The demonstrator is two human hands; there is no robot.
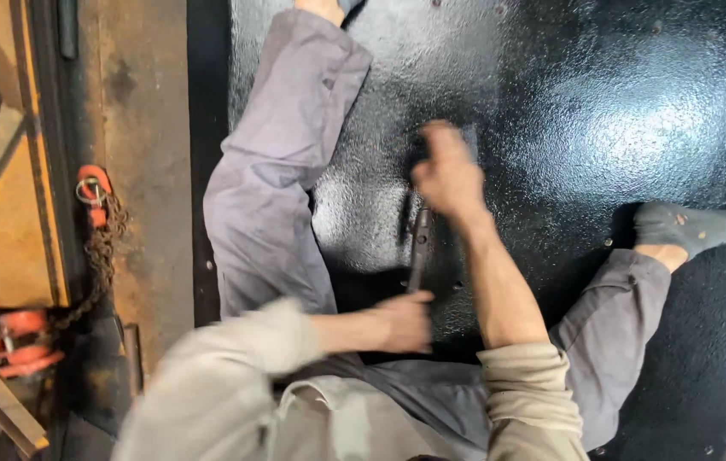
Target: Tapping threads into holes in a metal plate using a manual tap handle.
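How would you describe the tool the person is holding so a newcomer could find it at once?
Start at the glossy black floor where the person sits with legs spread. Between the grey trouser legs, the left hand grips the near end of a slim dark metal tool, and the blurred right hand is at its far end. It is the only long, straight object between the knees.
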